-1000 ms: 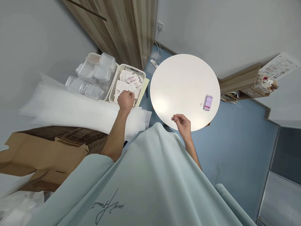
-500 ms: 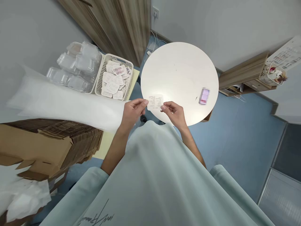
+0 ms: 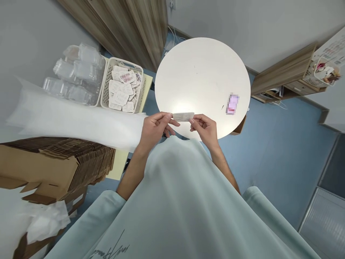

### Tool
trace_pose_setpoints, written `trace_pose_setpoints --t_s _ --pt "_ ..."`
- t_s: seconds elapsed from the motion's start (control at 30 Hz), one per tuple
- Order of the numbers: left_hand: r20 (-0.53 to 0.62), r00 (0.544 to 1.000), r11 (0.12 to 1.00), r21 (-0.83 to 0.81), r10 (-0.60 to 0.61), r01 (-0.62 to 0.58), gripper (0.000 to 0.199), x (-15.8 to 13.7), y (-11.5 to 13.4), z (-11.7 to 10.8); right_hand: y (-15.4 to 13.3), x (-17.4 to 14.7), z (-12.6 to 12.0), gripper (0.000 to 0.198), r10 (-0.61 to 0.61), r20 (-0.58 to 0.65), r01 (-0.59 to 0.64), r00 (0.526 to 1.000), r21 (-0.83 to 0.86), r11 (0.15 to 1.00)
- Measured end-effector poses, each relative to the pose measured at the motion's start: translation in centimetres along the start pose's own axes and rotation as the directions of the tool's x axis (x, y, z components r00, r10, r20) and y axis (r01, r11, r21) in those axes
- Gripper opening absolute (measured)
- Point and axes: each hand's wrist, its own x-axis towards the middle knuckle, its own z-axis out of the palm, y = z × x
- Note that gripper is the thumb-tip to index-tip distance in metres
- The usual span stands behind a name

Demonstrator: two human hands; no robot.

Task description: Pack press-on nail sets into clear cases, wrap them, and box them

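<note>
A small pale card-like packet [image 3: 183, 117] with fine print is held level between my two hands, over the near edge of the round white table [image 3: 199, 68]. My left hand [image 3: 156, 127] pinches its left end between thumb and index finger, the other fingers loosely spread beneath. At its right end, my right hand [image 3: 205, 129] grips with the thumb and bent fingers. The packet is tilted, so its printed face looks foreshortened and the print cannot be read.
Left of the table, a white basket [image 3: 141, 88] holds many similar packets. Beside it are clear plastic boxes [image 3: 86, 70], white sheeting [image 3: 81, 122] and stacked flattened cardboard boxes [image 3: 54, 169]. A pixelated pinkish item [image 3: 232, 104] lies on the table's right. A wooden cabinet [image 3: 285, 72] stands farther right.
The packet has tipped from face-on to a narrow, foreshortened angle, still between both hands. My left fingers have spread out below it. The view has shifted slightly.
</note>
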Motion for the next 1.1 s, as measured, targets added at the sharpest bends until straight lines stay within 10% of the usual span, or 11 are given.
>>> trace_pose_setpoints --t_s 0.6,0.83,1.1 --pt "0.067 0.998 0.984 -0.18 0.004 0.009 0.069 -0.5 -1.2 -0.5 -0.4 -0.8 1.1 0.058 -0.074 -0.003 0.074 0.997 0.076 0.994" --pt "0.413 0.91 0.861 -0.451 -0.032 0.236 0.073 -1.1 -1.4 -0.7 -1.0 -0.6 1.7 0.054 -0.133 -0.014 0.134 0.991 0.108 0.985" --pt "0.481 0.877 0.824 -0.496 -0.003 0.274 0.073 -1.4 -2.0 0.1 -1.5 -0.8 2.2 0.052 -0.165 0.006 0.165 0.986 0.042 0.985"
